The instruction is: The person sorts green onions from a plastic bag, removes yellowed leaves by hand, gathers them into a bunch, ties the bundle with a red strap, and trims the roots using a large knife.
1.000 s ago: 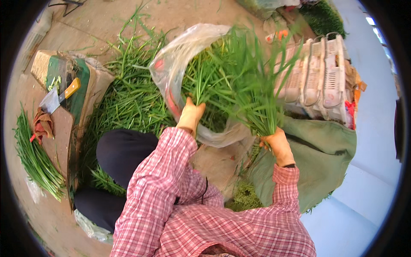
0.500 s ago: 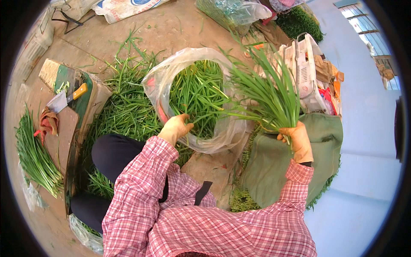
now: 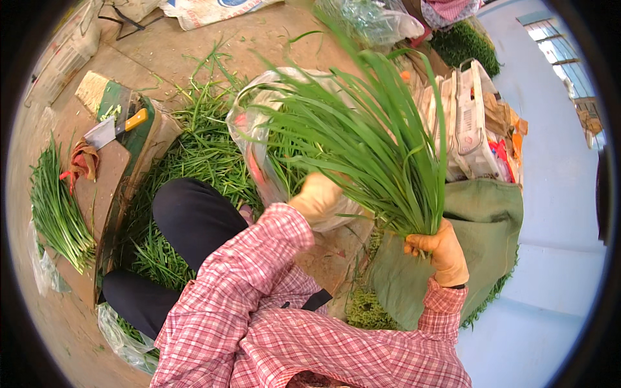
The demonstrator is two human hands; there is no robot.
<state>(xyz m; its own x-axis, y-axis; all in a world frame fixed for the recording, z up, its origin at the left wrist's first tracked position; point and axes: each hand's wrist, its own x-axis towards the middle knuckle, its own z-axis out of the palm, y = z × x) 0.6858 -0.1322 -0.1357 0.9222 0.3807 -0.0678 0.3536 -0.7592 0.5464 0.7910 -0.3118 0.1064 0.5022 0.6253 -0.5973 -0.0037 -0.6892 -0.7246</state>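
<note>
My right hand (image 3: 443, 251) is closed around the base of a bunch of garlic chives (image 3: 394, 155). The long flat leaves fan up and to the left, over a clear plastic bag. My left hand (image 3: 318, 196) is at the left underside of the fanned leaves, in front of the bag. It is smeared by motion and its fingers are hidden behind the leaves, so I cannot tell what they hold. The plastic bag (image 3: 240, 132) stands open-mouthed with cut green leaves inside, now largely covered by the bunch.
Loose green leaves (image 3: 194, 155) lie heaped left of the bag. A cleaver (image 3: 107, 132) rests on a board (image 3: 107, 187) by a red-brown cloth (image 3: 84, 160), with another chive bunch (image 3: 55, 200) alongside. At right are a white crate (image 3: 471, 129) and green cloth (image 3: 482, 213).
The chive bunch in my right hand has swung left and spread over the bag. My left hand has moved right, from the bag's near edge to the leaves. The view has shifted slightly.
</note>
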